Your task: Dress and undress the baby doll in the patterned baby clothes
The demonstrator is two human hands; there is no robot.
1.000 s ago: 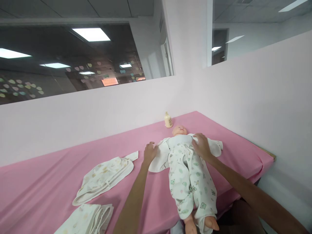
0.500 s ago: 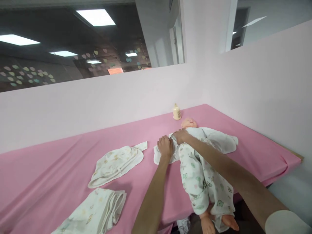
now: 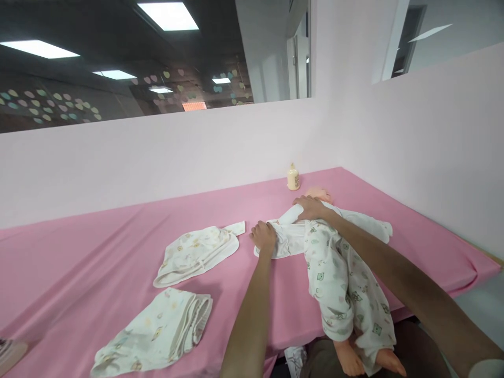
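Observation:
A baby doll (image 3: 346, 283) in white printed trousers lies on the pink table (image 3: 118, 247), its bare feet hanging over the near edge. An open white top (image 3: 370, 223) is spread under its upper body. My left hand (image 3: 263, 237) is closed on the left flap of that top, beside the doll's waist. My right hand (image 3: 311, 207) reaches across the doll's chest and grips the doll's left arm in its white sleeve, near the head (image 3: 321, 193).
A small cream bottle (image 3: 293, 177) stands by the pink wall behind the doll's head. A loose white printed garment (image 3: 197, 253) lies to the left, and a folded printed cloth (image 3: 157, 333) sits near the front edge. Pink partitions close the back and right.
My right hand moved from the doll's right side across its chest to the left arm. My left hand closed on the top's left flap. The doll shifted toward the table edge.

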